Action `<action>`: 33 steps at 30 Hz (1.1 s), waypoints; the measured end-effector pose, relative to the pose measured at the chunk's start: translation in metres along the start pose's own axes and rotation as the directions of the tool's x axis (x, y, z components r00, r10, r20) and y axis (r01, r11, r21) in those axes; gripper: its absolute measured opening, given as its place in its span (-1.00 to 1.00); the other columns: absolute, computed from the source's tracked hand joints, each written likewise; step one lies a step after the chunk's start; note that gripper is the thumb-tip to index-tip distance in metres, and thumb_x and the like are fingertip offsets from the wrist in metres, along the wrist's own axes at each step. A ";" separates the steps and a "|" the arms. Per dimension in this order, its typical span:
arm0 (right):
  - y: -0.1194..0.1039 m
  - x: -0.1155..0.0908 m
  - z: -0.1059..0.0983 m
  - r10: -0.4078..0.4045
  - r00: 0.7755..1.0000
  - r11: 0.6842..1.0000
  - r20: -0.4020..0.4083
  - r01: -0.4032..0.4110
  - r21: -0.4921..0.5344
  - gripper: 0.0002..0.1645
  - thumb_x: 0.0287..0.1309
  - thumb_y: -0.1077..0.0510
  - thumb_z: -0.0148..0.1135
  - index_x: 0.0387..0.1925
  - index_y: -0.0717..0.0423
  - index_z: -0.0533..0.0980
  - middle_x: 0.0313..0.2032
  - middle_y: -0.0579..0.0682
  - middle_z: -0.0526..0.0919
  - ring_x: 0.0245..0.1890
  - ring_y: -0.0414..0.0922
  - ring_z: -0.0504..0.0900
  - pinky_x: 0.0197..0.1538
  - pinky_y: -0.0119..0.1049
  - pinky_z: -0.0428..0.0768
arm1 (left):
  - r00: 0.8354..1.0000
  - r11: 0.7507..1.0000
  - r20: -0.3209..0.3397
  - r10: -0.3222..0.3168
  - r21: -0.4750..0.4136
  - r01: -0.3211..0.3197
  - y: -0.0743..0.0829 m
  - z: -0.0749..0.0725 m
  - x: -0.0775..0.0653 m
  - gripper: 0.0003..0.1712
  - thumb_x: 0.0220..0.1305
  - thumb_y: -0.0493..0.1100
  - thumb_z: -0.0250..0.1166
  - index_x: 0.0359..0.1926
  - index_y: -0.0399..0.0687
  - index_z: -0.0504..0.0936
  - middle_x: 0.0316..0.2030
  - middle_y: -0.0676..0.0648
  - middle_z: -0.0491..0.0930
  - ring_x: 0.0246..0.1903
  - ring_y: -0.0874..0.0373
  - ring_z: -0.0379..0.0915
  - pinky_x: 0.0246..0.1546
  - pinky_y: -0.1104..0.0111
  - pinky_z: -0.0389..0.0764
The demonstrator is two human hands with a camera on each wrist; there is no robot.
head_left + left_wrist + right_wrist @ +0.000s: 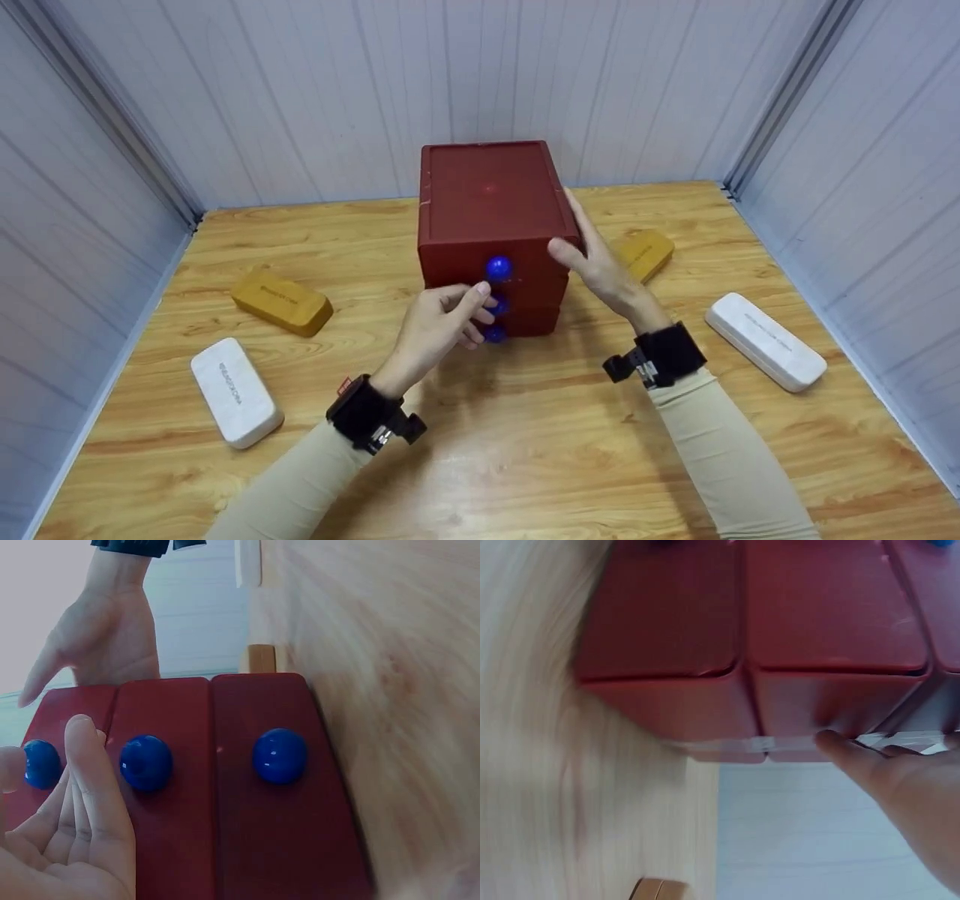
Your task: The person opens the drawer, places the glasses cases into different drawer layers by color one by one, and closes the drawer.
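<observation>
A dark red three-drawer box [495,195] stands on the wooden table, its drawers stacked and shut. Each drawer front carries a round blue knob, and the top knob [499,268] shows whole in the head view. My left hand [439,322] is just in front of the knobs, thumb and loosely bent fingers apart. In the left wrist view the top knob [41,765] appears beyond the gap between thumb and fingers, with no grip on it. Against the box's right side lies my right hand [600,270]; its fingers [862,765] touch the side wall and the thumb is spread near the front edge.
Oblong cases lie on the table: a yellow one [281,300] and a white one [236,394] to the left, another yellow one [645,255] behind the right hand and another white one [765,341] farther right. Pale panel walls [300,97] enclose the back and both sides.
</observation>
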State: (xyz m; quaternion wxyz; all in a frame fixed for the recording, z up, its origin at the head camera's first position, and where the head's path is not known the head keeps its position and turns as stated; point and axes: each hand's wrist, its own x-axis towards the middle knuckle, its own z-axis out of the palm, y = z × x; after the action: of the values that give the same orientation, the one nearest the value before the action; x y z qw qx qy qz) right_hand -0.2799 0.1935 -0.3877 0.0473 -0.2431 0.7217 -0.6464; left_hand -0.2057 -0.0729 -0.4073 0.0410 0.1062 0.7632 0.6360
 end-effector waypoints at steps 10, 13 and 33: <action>0.020 -0.002 0.007 -0.129 0.985 0.989 -0.115 0.119 -0.087 0.22 0.31 0.02 0.46 0.73 -0.30 -0.12 0.61 -0.11 0.18 0.48 -0.02 0.41 0.43 0.11 0.50 | 0.999 0.999 -0.036 -0.039 0.006 0.040 -0.021 0.005 -0.007 -0.43 0.55 0.19 0.26 -0.08 -0.28 0.81 -0.30 -0.21 0.81 -0.42 -0.27 0.72 -0.35 0.02 0.81; 0.022 -0.004 0.009 -0.142 0.982 0.986 -0.125 0.129 -0.107 0.23 0.30 0.05 0.48 0.73 -0.34 -0.11 0.59 -0.10 0.23 0.46 -0.01 0.43 0.40 0.12 0.54 | 0.998 0.998 -0.040 -0.058 0.011 0.058 -0.024 0.007 -0.007 -0.42 0.54 0.21 0.26 -0.08 -0.28 0.80 -0.30 -0.21 0.81 -0.42 -0.27 0.72 -0.31 -0.04 0.80; 0.025 -0.012 0.016 -0.170 0.975 0.976 -0.145 0.146 -0.162 0.17 0.38 0.17 0.41 0.73 -0.37 -0.10 0.56 -0.07 0.33 0.35 0.03 0.56 0.26 0.11 0.66 | 0.972 0.965 0.018 -0.233 -0.122 0.233 -0.033 0.017 -0.005 -0.32 0.48 0.32 0.28 0.12 -0.22 0.76 -0.25 -0.22 0.81 -0.54 0.14 0.67 -0.52 0.37 0.72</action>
State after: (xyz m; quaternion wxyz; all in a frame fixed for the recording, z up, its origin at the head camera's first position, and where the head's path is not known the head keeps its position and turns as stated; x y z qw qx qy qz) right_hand -0.2709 0.1854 -0.4171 -0.0804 -0.2506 0.7481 -0.6092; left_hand -0.2006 -0.0634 -0.4428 0.1231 0.0140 0.7296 0.6725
